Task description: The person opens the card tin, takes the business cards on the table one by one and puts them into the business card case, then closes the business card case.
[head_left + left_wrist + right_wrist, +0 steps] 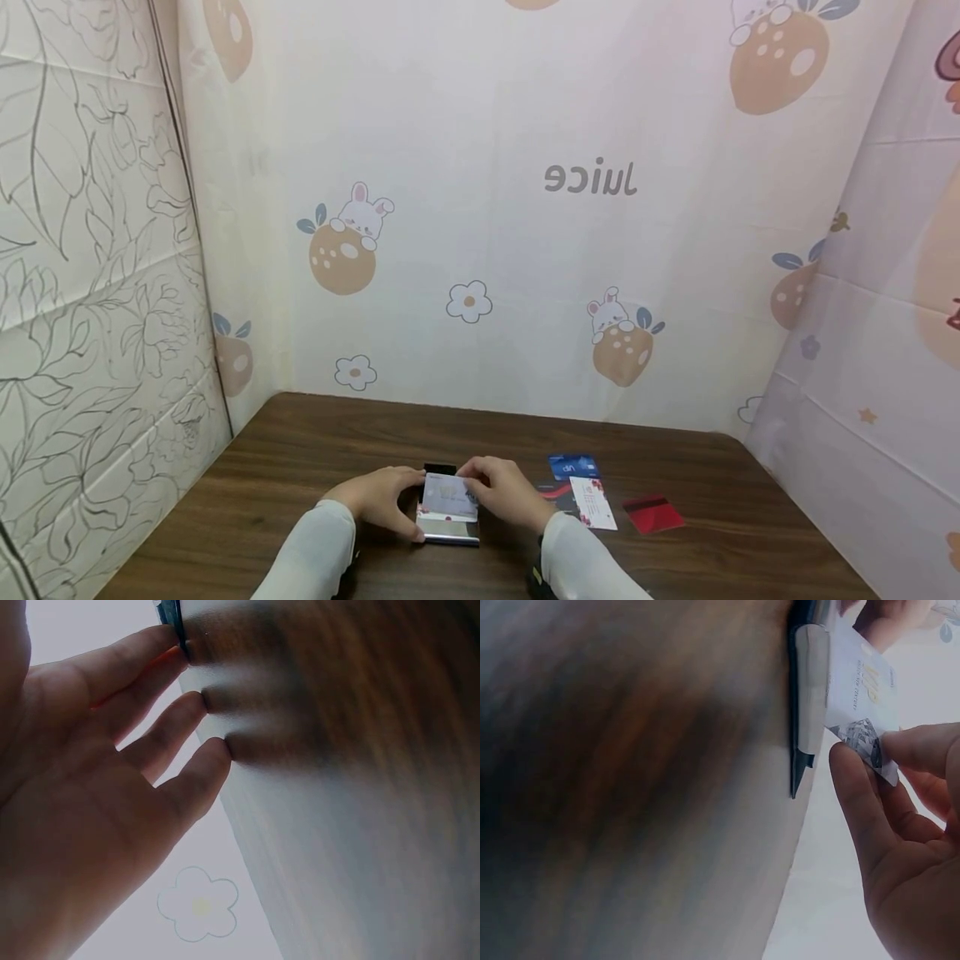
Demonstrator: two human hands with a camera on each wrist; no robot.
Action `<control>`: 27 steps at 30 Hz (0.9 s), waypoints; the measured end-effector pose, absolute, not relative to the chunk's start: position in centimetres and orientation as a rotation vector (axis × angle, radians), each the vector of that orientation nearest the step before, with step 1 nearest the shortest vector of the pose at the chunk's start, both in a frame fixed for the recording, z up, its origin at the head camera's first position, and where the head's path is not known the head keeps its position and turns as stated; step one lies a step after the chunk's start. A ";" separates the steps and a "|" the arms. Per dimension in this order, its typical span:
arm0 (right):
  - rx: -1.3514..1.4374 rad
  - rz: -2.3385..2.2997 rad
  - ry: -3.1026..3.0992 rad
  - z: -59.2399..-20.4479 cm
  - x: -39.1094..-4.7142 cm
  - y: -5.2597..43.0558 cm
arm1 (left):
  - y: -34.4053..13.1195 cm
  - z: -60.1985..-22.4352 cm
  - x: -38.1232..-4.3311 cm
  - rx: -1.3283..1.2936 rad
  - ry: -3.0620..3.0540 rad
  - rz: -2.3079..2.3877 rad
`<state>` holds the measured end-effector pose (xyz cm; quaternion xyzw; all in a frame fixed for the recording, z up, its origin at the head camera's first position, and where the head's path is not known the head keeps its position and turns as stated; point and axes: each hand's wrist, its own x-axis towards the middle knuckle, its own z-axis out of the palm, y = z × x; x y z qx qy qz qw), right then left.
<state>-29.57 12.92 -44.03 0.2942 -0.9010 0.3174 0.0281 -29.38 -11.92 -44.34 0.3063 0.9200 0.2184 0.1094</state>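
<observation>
Case, braced between left hand's thumb and fingers, sits under the card, which right hand pinches at its right end; card looks light, slick, stiff but creasable, so probably best gripped by outer edges.

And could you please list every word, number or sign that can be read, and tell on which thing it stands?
"Juice", mirrored: on the wall cloth.
"VIP", in gold: on the pale card that the right hand pinches; its smaller print is too blurred to read.
Blue card: letters show, but too small to read surely.
White card: printed lines, too small to read.
Red card: no readable text.
Right wall: red mark cut off, unreadable.
</observation>
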 end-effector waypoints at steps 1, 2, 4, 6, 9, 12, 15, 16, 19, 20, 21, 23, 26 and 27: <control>0.904 0.972 -2.790 -44.1 -29.6 12.9 | -11.9 -44.3 -29.4 0.897 2.703 0.643; 0.902 0.963 -2.795 -44.1 -29.6 12.9 | -11.9 -44.3 -29.4 0.897 2.704 0.643; 0.905 0.939 -2.804 -44.2 -29.6 12.9 | -12.0 -44.3 -29.5 0.892 2.704 0.648; 0.909 0.923 -2.808 -44.2 -29.6 12.8 | -12.0 -44.3 -29.5 0.890 2.706 0.647; 0.928 0.913 -2.808 -44.2 -29.6 12.8 | -12.0 -44.3 -29.4 0.892 2.709 0.644; 0.932 0.912 -2.815 -44.2 -29.6 12.8 | -12.0 -44.3 -29.3 0.896 2.707 0.643; 0.935 0.907 -2.827 -44.2 -29.5 12.9 | -11.9 -44.3 -29.2 0.898 2.704 0.644; 0.932 0.904 -2.837 -44.2 -29.5 12.9 | -11.9 -44.3 -29.2 0.898 2.702 0.645; 0.945 0.907 -2.864 -44.3 -29.5 12.9 | -12.0 -44.3 -29.3 0.897 2.700 0.639; 0.949 0.905 -2.874 -44.3 -29.6 13.0 | -12.0 -44.3 -29.3 0.895 2.700 0.636; 0.954 0.905 -2.881 -44.4 -29.6 13.0 | -11.9 -44.3 -29.3 0.896 2.700 0.635; 0.957 0.906 -2.895 -44.4 -29.6 13.1 | -11.9 -44.3 -29.3 0.896 2.702 0.633; 0.951 0.912 -2.922 -44.4 -29.6 13.0 | -11.9 -44.3 -29.3 0.896 2.705 0.633; 0.954 0.918 -2.932 -44.4 -29.6 13.0 | -11.9 -44.3 -29.3 0.898 2.703 0.638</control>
